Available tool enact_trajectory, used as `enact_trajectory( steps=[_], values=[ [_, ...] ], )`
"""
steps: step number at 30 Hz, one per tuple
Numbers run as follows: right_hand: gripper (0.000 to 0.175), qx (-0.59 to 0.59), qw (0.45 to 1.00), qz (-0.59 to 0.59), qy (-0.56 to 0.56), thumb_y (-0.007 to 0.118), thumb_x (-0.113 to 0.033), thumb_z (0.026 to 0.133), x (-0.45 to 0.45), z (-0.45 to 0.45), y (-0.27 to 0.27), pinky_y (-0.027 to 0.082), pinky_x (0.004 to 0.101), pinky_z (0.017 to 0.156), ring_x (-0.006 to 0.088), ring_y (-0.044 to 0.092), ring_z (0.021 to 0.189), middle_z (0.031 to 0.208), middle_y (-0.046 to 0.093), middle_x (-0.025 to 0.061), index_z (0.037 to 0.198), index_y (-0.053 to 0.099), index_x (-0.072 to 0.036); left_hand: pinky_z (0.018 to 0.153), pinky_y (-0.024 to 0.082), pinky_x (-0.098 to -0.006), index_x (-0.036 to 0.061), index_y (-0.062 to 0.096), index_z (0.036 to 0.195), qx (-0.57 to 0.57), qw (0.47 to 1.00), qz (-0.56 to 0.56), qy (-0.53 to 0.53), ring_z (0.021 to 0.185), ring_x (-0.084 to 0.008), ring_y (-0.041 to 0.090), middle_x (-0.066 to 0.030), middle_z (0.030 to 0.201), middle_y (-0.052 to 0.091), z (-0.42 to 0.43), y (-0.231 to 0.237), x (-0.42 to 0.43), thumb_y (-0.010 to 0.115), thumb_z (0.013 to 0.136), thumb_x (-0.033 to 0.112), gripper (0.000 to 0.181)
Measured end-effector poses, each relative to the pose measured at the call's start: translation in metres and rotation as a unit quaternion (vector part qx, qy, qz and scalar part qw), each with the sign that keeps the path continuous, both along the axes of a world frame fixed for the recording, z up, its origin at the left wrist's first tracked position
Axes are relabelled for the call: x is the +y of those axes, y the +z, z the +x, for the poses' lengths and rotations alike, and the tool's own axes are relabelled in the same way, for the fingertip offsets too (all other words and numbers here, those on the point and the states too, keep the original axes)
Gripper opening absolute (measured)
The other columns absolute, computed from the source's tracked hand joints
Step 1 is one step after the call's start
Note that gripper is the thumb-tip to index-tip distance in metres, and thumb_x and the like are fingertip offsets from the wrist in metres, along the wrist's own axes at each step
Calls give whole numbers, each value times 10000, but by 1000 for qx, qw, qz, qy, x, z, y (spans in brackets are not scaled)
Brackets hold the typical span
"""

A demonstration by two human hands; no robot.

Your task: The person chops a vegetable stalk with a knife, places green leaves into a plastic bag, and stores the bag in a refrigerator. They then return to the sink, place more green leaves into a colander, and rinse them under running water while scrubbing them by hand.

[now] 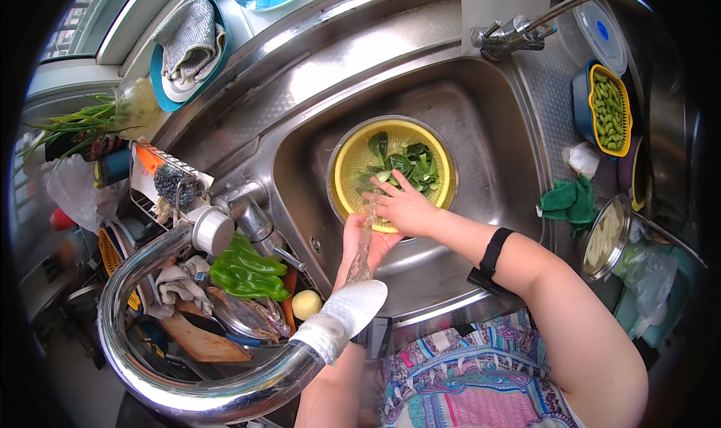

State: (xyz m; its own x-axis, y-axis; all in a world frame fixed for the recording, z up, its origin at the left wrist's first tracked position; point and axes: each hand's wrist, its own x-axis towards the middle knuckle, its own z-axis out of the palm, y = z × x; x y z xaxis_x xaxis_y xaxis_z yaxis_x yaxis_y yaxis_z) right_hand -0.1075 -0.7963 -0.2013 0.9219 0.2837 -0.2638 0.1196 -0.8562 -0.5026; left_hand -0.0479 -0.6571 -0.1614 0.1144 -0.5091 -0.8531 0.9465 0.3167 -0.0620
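A yellow plastic colander [345, 172] sits inside a round metal bowl [333, 204] in the stainless steel sink basin [484, 107]. Leafy greens [418, 166] lie in the colander, mostly on its far and right side. My left hand [369, 245] holds the near rim, partly hidden behind the falling water. Over the greens, my right hand [410, 207] reaches in with its fingers spread; the fingertips are in or beside the stream. Water [366, 242] runs from the white nozzle [352, 310] of a curved chrome faucet [186, 391].
Left of the basin are green peppers [248, 267], a peeled round vegetable [307, 304], a wooden board [205, 338] and a wire rack with a scrubber [179, 187]. On the right stand a basket of green pods [608, 112], a green cloth [569, 203] and a metal bowl of pale strips [605, 239].
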Motion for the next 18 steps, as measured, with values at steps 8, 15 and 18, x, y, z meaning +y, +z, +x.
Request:
enact_trajectory(
  steps=[8,15,18],
  values=[
    [596,-28,907,28,-419,639,-215,794,-18,6,20,379,476,1000,418,422,1170,1303,396,254,1329,425,-60,943,495,-536,47,304,1434,-47,995,-18,-87,1204,-410,535,-220,1384,463,-22,-55,28,361,987,535,664],
    [679,34,934,-24,-354,659,-400,789,8,50,-8,318,578,1004,432,394,1233,1338,429,238,1369,446,-120,939,538,-452,22,299,1421,-68,968,115,-212,1135,-388,592,-247,1362,470,-22,-30,3,199,1043,463,589],
    [557,-24,981,-7,-191,648,-329,808,11,22,-13,320,563,1021,388,404,1269,1336,486,155,1314,525,-131,973,518,-496,21,292,1420,-92,979,91,-157,1186,-388,554,-238,1383,440,-23,-36,5,213,1065,363,500]
  ],
)
